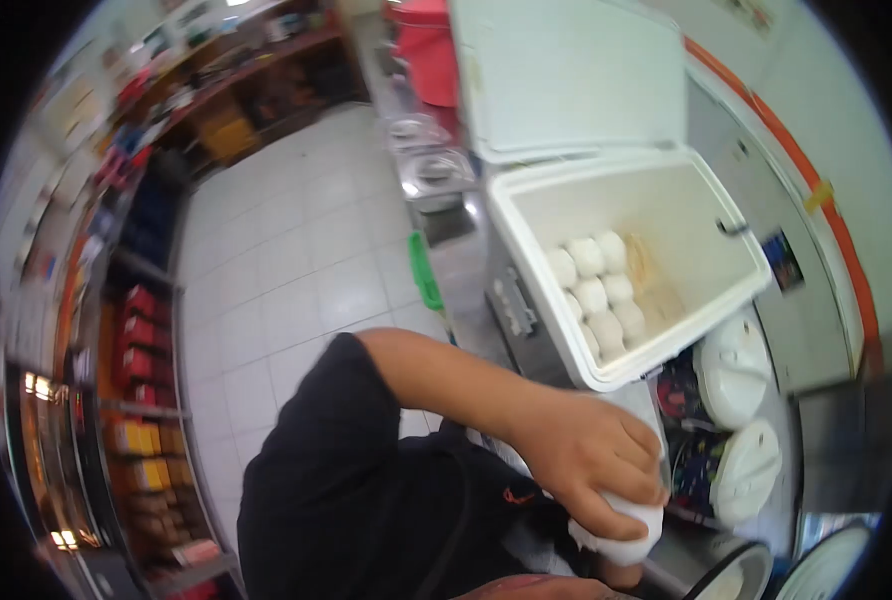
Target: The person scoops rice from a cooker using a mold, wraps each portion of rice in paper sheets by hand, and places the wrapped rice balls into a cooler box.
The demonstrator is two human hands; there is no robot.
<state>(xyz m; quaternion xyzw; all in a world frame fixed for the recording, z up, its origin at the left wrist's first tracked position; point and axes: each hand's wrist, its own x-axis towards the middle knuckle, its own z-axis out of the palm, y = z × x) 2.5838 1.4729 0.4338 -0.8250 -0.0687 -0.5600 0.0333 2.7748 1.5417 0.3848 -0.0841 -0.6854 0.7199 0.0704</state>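
Observation:
My left hand (596, 455) comes down from above, its fingers curled over a smooth white dough ball (628, 540). Below the ball, part of my right hand (621, 574) shows against its underside, most of its fingers hidden. Just beyond my hands stands a cooler (526, 215) with its white lid (576, 80) raised. Several white dough balls (590, 295) lie packed together along the near left side inside it.
White round lids (746, 470) top dark patterned containers right of my hands. A round-rimmed container (731, 575) stands at the bottom right. Metal pans (436, 170) and a red container (428, 60) line the counter on the left. Shelves (146, 380) stand across the tiled floor (286, 260).

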